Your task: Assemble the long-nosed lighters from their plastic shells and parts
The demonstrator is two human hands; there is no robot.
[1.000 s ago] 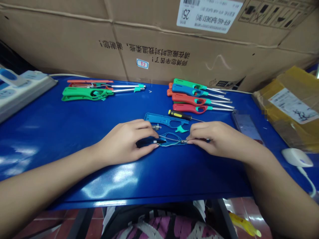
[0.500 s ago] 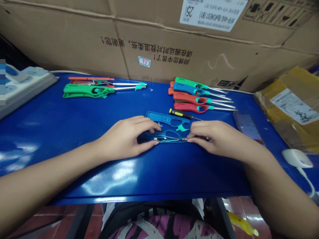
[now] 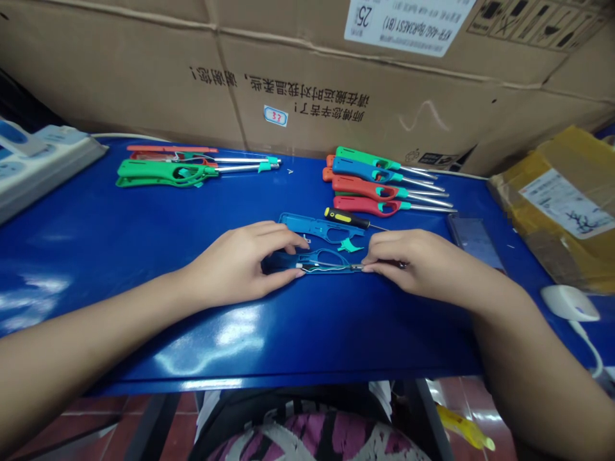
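Observation:
A blue lighter casing half (image 3: 331, 256) lies on the table with thin wires and a small black-and-white part inside. My left hand (image 3: 245, 259) is curled round its handle end, thumb at the near edge and fingers over the far side. At the other end my right hand (image 3: 401, 256) pinches the lighter's metal tube (image 3: 356, 267) between thumb and fingers; most of the tube is hidden by the hand. Just beyond lie the other blue casing half (image 3: 305, 224) and a turquoise trigger piece (image 3: 350, 245). A black-and-yellow screwdriver (image 3: 346, 218) rests behind them.
Several coloured lighters (image 3: 369, 204) are stacked at back right. Opened green and orange lighters (image 3: 161, 173) lie at back left. A large cardboard box (image 3: 144, 77) walls off the back. A power strip (image 3: 43, 169), a phone (image 3: 473, 240), a taped parcel (image 3: 552, 250) and a white mouse-like device (image 3: 569, 302) flank the sides.
The view has shifted very slightly. Both hands keep their places on the lighter, and nothing else has visibly moved.

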